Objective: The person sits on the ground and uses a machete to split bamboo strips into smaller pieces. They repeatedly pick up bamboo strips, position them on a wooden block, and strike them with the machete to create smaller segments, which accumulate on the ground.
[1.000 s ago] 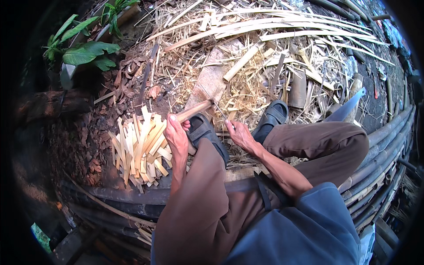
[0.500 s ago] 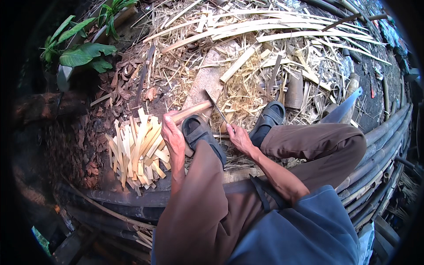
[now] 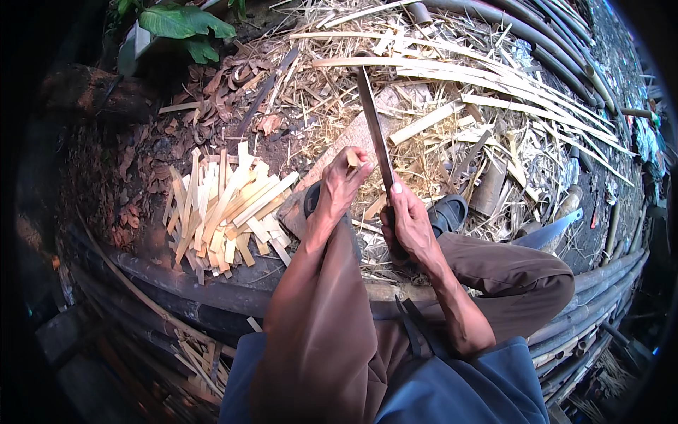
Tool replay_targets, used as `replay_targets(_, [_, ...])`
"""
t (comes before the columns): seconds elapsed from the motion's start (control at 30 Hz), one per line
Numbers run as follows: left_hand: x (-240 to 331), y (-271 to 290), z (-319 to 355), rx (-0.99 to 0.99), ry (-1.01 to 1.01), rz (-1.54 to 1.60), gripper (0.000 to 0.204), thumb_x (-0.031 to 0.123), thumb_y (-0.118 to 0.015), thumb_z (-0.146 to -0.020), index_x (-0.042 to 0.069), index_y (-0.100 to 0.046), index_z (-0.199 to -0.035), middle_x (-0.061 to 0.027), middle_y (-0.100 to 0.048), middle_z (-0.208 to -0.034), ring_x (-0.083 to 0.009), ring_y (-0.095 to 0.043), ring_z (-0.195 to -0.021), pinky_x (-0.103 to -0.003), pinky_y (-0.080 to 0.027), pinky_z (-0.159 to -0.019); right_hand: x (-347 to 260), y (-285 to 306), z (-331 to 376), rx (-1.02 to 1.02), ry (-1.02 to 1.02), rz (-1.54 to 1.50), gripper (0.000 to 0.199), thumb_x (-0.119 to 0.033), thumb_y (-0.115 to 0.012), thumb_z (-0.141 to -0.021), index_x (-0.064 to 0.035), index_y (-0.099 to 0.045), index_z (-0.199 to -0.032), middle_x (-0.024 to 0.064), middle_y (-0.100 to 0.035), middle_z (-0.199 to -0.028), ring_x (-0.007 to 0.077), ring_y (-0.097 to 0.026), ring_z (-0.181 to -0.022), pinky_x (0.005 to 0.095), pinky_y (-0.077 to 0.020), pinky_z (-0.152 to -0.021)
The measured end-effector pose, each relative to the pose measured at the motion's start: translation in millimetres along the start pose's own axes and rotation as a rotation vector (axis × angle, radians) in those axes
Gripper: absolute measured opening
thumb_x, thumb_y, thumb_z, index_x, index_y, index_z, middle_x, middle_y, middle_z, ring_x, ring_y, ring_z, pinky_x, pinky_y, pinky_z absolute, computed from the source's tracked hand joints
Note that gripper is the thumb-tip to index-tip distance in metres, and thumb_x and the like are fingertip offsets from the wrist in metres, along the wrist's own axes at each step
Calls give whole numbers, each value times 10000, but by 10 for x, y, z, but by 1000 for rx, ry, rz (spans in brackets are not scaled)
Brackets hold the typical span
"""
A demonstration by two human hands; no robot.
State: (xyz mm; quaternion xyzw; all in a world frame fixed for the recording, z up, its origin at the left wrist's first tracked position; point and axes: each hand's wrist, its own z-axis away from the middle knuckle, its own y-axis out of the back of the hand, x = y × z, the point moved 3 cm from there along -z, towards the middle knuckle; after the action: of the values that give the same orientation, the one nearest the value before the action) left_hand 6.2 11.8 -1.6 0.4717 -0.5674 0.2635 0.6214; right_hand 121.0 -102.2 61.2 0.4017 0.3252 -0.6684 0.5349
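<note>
My right hand (image 3: 411,227) is closed round the handle of a long knife (image 3: 375,124), whose blade points away from me and slightly left. Close beside the blade, my left hand (image 3: 339,182) grips a short bamboo piece (image 3: 352,160), seen nearly end-on; its length is mostly hidden by the fingers. Whether the piece touches the blade I cannot tell. A flat wooden board (image 3: 340,147) lies on the ground beyond my left hand. To its left is a heap of short split bamboo pieces (image 3: 229,205), pale and loosely piled.
Long bamboo strips (image 3: 452,69) curve across the far ground over shavings. A saw blade (image 3: 549,230) lies at the right, near a bamboo section (image 3: 489,189). Bamboo poles (image 3: 597,277) run along the right. My sandalled foot (image 3: 448,213) rests near the right hand; leaves (image 3: 185,21) grow far left.
The knife has swung from lying across the bamboo piece to pointing away from me. My left hand has moved right, away from the heap, turning the piece end-on. The whole view has shifted.
</note>
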Motion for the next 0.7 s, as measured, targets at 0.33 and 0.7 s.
replay_targets(0.33, [106,-122,-6,-155,-58,12,260,28,-666,-894,27,-507,-1100,-138,-524,-852,-298,-567,-749,-393,-477,-686,-65,-5,24,0,-71,-192,389,-444,-368,-1075,-127,-516,-1246,-22,-462,-629,76,-437,-471,241,-386,-420])
replay_targets(0.7, [-5,-113,19,-137,-200,2,385,6,-663,-881,19,-495,-1228,-181,-568,-924,-334,-615,-770,-420,-495,-689,-168,-64,82,12,-103,-202,431,-416,-349,-1086,-57,-560,-1197,-35,-472,-609,62,-448,-488,243,-385,-441])
